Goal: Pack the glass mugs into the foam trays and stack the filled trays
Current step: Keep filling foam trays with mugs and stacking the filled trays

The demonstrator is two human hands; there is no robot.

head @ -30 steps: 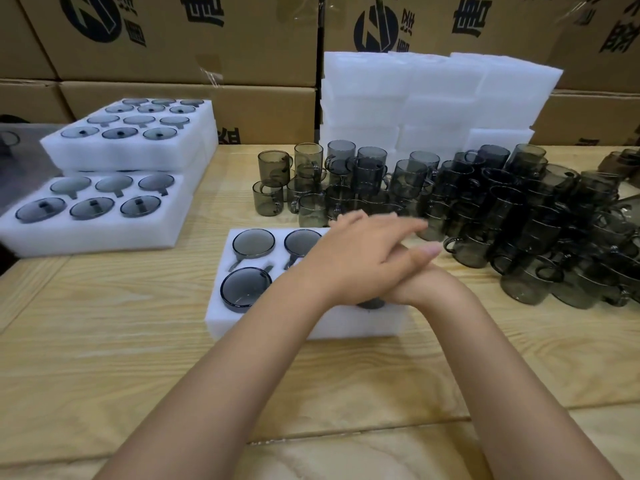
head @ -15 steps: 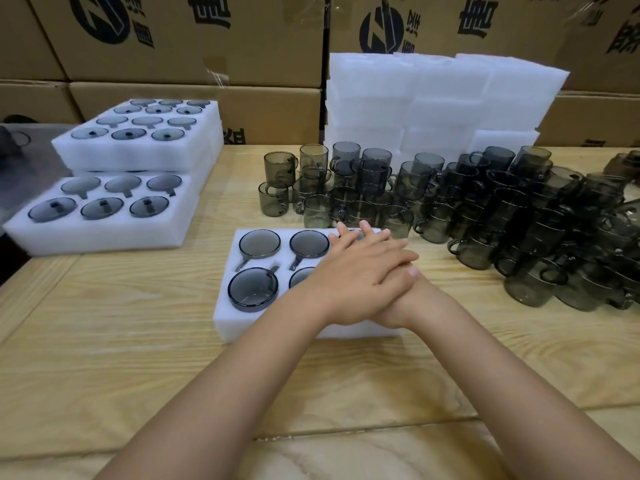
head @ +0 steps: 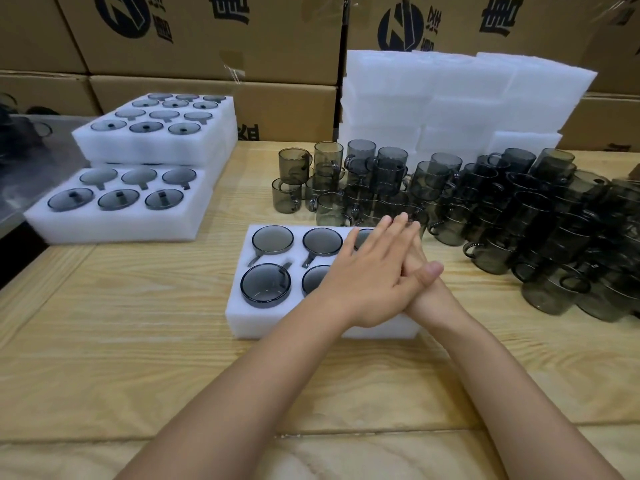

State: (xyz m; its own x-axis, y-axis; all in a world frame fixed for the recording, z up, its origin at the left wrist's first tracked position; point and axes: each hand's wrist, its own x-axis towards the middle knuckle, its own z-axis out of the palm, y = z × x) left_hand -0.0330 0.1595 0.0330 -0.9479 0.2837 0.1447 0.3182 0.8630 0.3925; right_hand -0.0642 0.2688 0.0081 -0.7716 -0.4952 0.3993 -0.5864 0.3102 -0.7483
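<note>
Grip: neither hand grasps anything. The left hand lies flat, fingers extended, on top of the right hand; both are released and rest palm down on the right part of the foam tray at the centre of the counter.

This tray has four mugs visible, seated in their pockets with handles in the slots: two in the far row and two in the near row. A fifth rim shows partly beside the left fingers. The hands cover the remaining right-hand pockets; their contents cannot be determined.

Loose glass mugs, smoky grey, stand in a dense group beyond and to the right of the tray, several stacked two high. Their number cannot be counted reliably.

At the left, filled trays lie in a stepped stack. The lower front tray shows six mugs; the upper level shows twelve.

Empty foam blocks are piled behind the loose mugs. Cardboard cartons line the back.
</note>
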